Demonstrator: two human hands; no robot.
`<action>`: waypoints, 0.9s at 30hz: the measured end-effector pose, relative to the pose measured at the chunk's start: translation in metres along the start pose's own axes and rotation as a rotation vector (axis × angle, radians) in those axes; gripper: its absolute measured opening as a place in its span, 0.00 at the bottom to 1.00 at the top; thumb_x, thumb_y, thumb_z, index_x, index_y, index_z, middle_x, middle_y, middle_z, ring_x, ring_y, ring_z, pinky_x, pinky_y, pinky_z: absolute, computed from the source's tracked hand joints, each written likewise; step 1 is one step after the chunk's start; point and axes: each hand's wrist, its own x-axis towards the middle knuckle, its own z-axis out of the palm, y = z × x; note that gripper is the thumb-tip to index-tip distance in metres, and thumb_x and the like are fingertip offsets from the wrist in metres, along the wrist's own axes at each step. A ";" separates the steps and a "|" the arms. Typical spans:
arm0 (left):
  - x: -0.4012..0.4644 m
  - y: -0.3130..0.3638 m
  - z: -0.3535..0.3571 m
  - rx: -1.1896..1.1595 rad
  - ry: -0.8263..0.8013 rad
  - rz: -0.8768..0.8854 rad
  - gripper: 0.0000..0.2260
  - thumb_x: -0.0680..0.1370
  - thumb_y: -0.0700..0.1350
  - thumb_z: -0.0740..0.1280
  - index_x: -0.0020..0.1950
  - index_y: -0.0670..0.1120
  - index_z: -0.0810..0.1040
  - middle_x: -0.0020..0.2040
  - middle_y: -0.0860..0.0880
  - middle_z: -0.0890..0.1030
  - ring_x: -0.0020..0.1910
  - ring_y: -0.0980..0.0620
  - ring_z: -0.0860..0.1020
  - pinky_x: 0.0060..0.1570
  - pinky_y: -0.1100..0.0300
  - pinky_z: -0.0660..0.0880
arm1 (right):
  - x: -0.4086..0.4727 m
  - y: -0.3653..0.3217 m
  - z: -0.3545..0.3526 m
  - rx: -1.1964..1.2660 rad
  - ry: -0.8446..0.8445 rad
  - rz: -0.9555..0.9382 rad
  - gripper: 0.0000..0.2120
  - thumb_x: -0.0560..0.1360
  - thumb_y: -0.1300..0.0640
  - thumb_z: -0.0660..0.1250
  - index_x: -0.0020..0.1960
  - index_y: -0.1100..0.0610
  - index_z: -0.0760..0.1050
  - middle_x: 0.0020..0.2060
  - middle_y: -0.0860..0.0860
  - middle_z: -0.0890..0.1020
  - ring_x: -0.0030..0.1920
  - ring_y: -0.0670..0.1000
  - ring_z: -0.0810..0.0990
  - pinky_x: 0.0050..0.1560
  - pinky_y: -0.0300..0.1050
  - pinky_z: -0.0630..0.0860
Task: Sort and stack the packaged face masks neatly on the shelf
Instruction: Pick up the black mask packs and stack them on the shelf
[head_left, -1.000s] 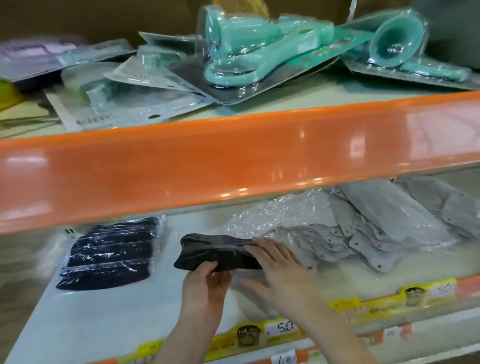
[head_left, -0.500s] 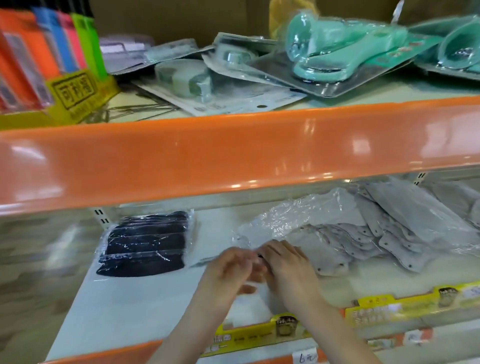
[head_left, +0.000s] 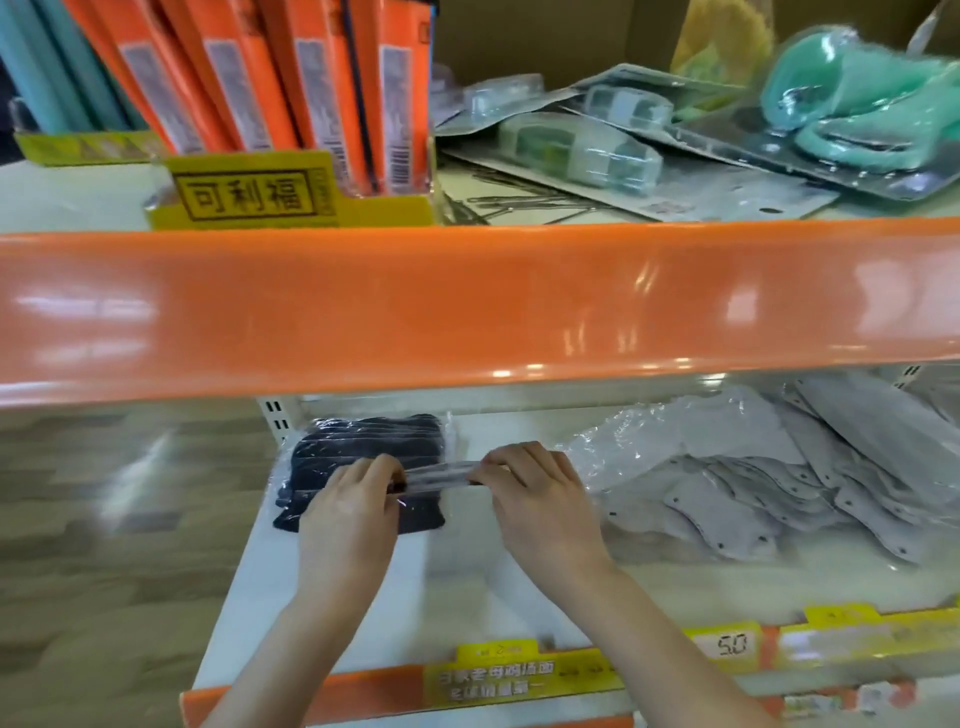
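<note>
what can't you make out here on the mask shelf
- Head view: the pack pinched between left hand and right hand is edge-on and blurred; contents unclear.
- Black masks: front part hidden by the left hand.
- Grey masks: cut off by the right edge.

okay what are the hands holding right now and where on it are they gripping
Both hands hold one clear-wrapped pack of black masks over the black mask stack. The left hand pinches its left end, the right hand its right end, along the clear top edge.
</note>
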 end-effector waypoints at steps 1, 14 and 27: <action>0.003 -0.009 -0.001 0.014 0.034 0.021 0.14 0.62 0.30 0.75 0.42 0.44 0.78 0.38 0.49 0.80 0.37 0.42 0.78 0.28 0.59 0.66 | 0.004 -0.006 0.006 0.006 -0.017 -0.010 0.20 0.63 0.66 0.56 0.46 0.53 0.81 0.44 0.48 0.79 0.45 0.53 0.76 0.46 0.43 0.68; -0.004 -0.113 0.029 0.093 0.031 0.131 0.19 0.56 0.28 0.75 0.41 0.43 0.76 0.40 0.47 0.78 0.40 0.40 0.76 0.32 0.56 0.67 | -0.008 -0.058 0.082 0.088 -0.508 0.252 0.29 0.54 0.54 0.80 0.54 0.50 0.78 0.50 0.47 0.78 0.51 0.50 0.79 0.45 0.45 0.77; -0.012 -0.116 0.031 0.066 -0.113 0.085 0.16 0.61 0.38 0.79 0.44 0.50 0.80 0.46 0.52 0.80 0.44 0.46 0.79 0.35 0.57 0.73 | -0.002 -0.057 0.091 -0.064 -0.478 0.349 0.21 0.54 0.64 0.76 0.45 0.52 0.79 0.44 0.48 0.78 0.44 0.53 0.79 0.41 0.45 0.75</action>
